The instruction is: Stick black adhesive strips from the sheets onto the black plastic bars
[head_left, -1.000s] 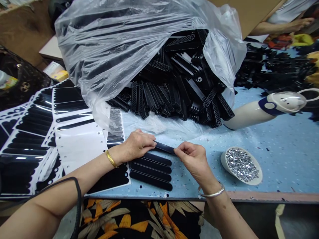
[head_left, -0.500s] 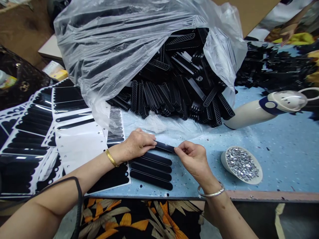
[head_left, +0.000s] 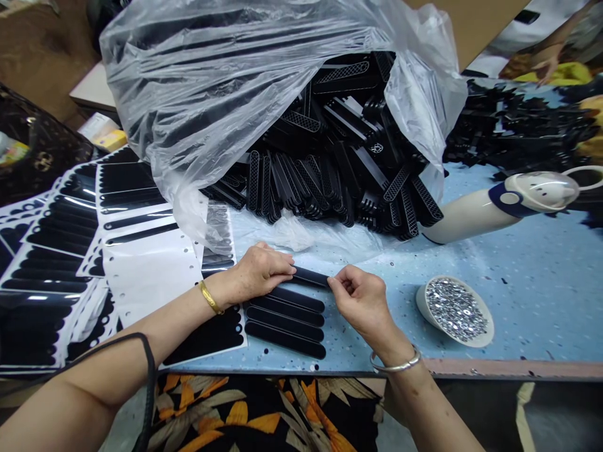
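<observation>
Between my two hands lies one black strip with rounded ends (head_left: 311,277), held near the blue tabletop. My left hand (head_left: 261,271) pinches its left end, and my right hand (head_left: 355,295) has thumb and forefinger closed on its right end. Just below, several matching black strips (head_left: 287,329) lie side by side in a neat stack of rows. Partly under my left forearm is a white sheet with black strip shapes (head_left: 211,336). Fingertips cover both ends of the held strip.
A clear plastic bag (head_left: 211,81) spills black patterned strips (head_left: 325,182) behind my hands. More sheets (head_left: 42,270) fan out on the left. To the right stand a bowl of shiny small pieces (head_left: 455,307) and a tilted white bottle (head_left: 485,213). Another person's hand (head_left: 549,63) shows at upper right.
Both hands keep their hold on the strip, almost still. The right hand has shifted very slightly to the left; the rest looks the same.
</observation>
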The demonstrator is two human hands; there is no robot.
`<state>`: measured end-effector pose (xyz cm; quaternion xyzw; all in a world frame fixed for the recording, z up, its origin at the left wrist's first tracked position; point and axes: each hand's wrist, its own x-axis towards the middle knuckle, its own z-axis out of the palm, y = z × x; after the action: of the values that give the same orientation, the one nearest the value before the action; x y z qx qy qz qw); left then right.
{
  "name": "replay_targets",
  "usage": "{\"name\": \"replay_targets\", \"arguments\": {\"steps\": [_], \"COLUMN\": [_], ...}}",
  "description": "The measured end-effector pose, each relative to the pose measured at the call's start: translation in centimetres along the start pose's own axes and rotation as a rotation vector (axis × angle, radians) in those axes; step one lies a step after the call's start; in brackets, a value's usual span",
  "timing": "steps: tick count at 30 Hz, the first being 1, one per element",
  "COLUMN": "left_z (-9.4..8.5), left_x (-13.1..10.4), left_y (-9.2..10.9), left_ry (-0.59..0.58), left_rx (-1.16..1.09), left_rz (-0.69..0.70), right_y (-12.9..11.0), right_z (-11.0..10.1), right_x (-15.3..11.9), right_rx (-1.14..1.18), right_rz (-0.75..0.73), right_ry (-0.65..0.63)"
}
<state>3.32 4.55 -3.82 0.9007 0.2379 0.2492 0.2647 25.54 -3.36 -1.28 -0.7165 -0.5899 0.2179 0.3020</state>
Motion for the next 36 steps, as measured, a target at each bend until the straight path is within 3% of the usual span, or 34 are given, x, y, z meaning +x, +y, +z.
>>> {"name": "replay_targets", "arguments": {"steps": [6,12,14,20,23,26,29,33,36], "left_z": [-0.1,0.1,-0.1,-0.7,-1.1,-1.8,-2.2,-0.9,0.1], "left_x": [0.0,-0.1,0.0,1.4,1.7,0.4,-2.6,-6.1,-7.1], "left_y": [0.1,-0.1,0.1,2.4,3.2,3.2,3.6,4.8,5.1], "left_ry": [-0.011,0.007,-0.014,-0.111,-0.158,-0.102,-0.028,0.046,0.000], "left_rx": [-0.019,-0.033,-0.004,0.148,0.197,0.114,-0.016,-0.107,-0.147], "left_rz": [-0.013,-0.015,-0.026,0.002,0.008,-0.118,-0.208,-0.271,-0.278], "right_y": [0.6,1.0,0.8,0.9,1.0,0.9,0.7,0.7,0.9], "right_z": [0.2,-0.1,-0.3,0.9,1.3,0.9,0.2,0.0,0.6], "right_x": [-0.3,-0.8,-0.8,0.4,0.5,-0.6,-2.5,-5.2,-6.8], "right_rx": [0.017,0.349,0.372,0.089,0.031,-0.025,-0.049,-0.031,-0.063], "right_rz": [0.011,0.184,0.162,-0.027,-0.091,-0.164,-0.224,-0.330,-0.486], "right_ry": [0.031,0.013,0.009,-0.084,-0.059,-0.045,-0.051,0.090,0.116]}}
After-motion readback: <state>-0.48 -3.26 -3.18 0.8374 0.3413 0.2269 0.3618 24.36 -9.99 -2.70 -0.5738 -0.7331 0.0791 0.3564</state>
